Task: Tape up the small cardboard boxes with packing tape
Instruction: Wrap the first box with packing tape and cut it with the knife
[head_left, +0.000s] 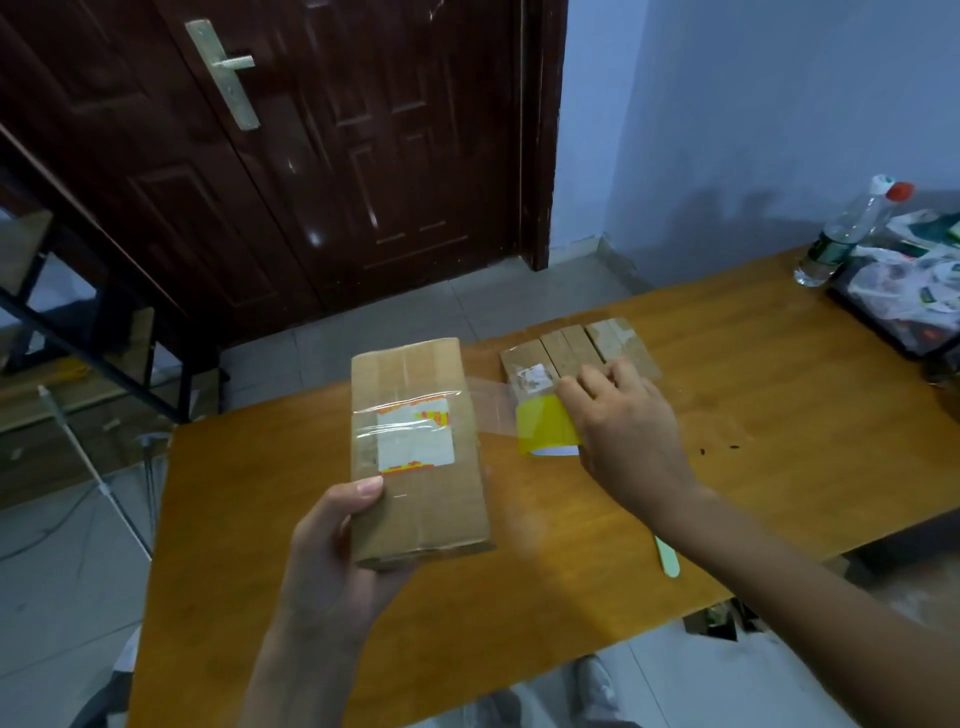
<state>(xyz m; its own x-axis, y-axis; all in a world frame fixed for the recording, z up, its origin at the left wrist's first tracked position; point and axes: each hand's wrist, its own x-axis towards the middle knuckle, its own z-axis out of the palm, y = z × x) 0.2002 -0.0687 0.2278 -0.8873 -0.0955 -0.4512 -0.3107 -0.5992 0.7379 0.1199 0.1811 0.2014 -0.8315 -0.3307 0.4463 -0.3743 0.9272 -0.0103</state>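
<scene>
My left hand (332, 551) grips the near end of a small cardboard box (415, 447) and holds it above the wooden table (727, 415). The box bears a white label with orange marks. A strip of clear tape (488, 410) runs from the label area to a yellow tape roll (545, 426). My right hand (628, 431) grips that roll just right of the box. Behind the roll, several more small cardboard boxes (576, 348) lie side by side on the table.
A pale green stick-like tool (667, 556) lies near the table's front edge. At the far right stand a plastic bottle (841, 234) and a dark tray of bags (904, 296). A dark door (311, 156) and a metal rack (78, 312) lie beyond the table.
</scene>
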